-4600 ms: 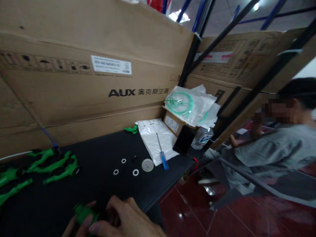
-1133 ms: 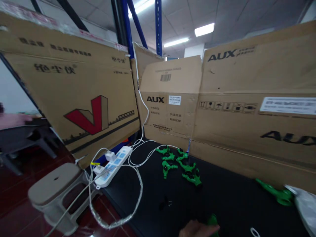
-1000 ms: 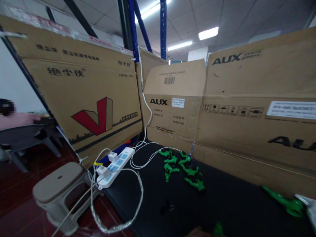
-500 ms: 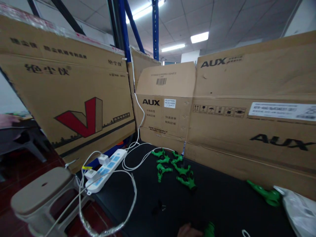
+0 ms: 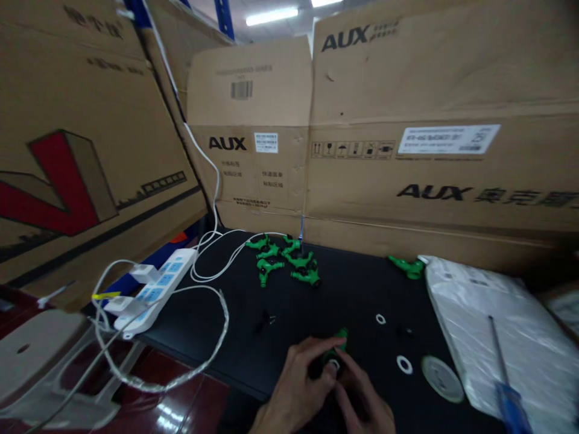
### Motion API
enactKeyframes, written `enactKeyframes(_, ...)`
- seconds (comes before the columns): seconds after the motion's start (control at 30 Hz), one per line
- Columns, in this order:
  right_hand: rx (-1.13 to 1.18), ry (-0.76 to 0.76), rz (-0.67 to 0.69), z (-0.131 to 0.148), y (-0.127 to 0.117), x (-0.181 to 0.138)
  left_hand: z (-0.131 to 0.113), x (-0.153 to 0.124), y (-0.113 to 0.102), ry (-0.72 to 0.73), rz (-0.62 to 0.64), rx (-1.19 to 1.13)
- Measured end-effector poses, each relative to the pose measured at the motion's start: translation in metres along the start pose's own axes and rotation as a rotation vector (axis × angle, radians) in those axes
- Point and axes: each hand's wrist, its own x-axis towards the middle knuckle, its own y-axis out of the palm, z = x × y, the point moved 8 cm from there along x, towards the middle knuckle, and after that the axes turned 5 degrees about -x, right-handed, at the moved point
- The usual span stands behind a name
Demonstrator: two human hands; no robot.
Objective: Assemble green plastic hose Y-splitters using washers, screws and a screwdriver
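Note:
Low in the head view, my left hand (image 5: 298,383) and my right hand (image 5: 364,398) meet around one green plastic hose fitting (image 5: 342,339). Fingers of both hands are closed on it, and a small white ring (image 5: 335,364) shows at its near side, by my left thumb. Much of the fitting is hidden by the fingers. To the right on the black table top lie two loose white rings (image 5: 404,364) and a round, pale disc (image 5: 442,378). Several more branched green fittings (image 5: 307,276) sit in a group further back.
A blue-handled screwdriver (image 5: 511,401) rests on a white plastic bag (image 5: 493,325) at the right, near another green piece (image 5: 409,266). On the left are a power strip (image 5: 158,292), looping white cables (image 5: 221,337) and a stool (image 5: 40,343). Cardboard sheets (image 5: 362,175) wall the back.
The view has tilted down and turned right. Both hands now show around the green fitting; before, only part of one hand and a green piece appeared at the bottom edge.

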Motion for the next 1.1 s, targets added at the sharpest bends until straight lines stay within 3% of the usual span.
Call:
enactKeyframes(0.3, -0.003, -0.176, 0.085, 0.017, -0.007, 0.008, -0.011, 0.001, 0.003, 0.093, 0.055, -0.106)
enactKeyframes(0.8, 0.028, -0.232, 0.004, 0.035, -0.011, 0.008, -0.013, 0.002, 0.004, 0.151, 0.075, -0.124)
enactKeyframes(1.1, 0.0, -0.189, -0.007, 0.034, -0.011, 0.007, -0.012, 0.001, 0.005, 0.142, 0.103, -0.129)
